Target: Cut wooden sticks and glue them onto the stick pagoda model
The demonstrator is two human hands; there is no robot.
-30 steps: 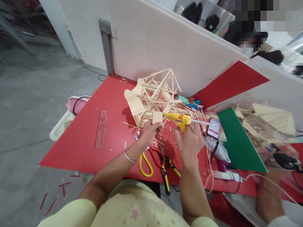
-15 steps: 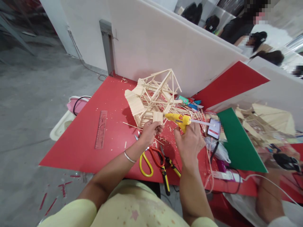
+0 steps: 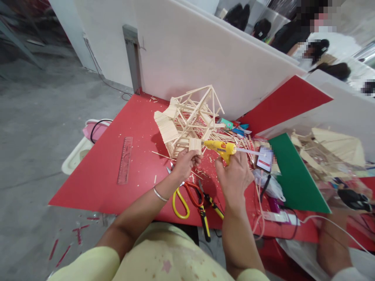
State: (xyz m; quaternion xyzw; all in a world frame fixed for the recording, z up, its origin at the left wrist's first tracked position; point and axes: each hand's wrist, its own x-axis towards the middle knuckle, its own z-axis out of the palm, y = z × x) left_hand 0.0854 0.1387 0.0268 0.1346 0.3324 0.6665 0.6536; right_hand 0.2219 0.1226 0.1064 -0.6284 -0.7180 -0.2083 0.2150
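My left hand [image 3: 186,162] pinches a small panel of wooden sticks [image 3: 195,145] by its lower edge, in front of a larger stick model [image 3: 190,113] with an open frame roof. In my right hand [image 3: 235,177] is a yellow glue gun [image 3: 219,146], with a clear glue stick [image 3: 250,152] jutting from its back. The gun's nozzle points left, at the panel's right edge; whether it touches cannot be made out. Below my hands lie scissors [image 3: 181,205] with yellow and red handles, and black-and-yellow pliers [image 3: 205,222].
A clear ruler [image 3: 125,160] lies on the red tabletop [image 3: 99,171]. Loose sticks [image 3: 225,136] lie right of the model, near a phone [image 3: 264,159], a plastic bag [image 3: 272,185] and a green board [image 3: 301,177]. A white partition [image 3: 205,50] stands behind; another person's arm [image 3: 334,234] is at right.
Almost nothing differs. Both hands, the panel and the glue gun hold the same positions; the camera view shifts very slightly.
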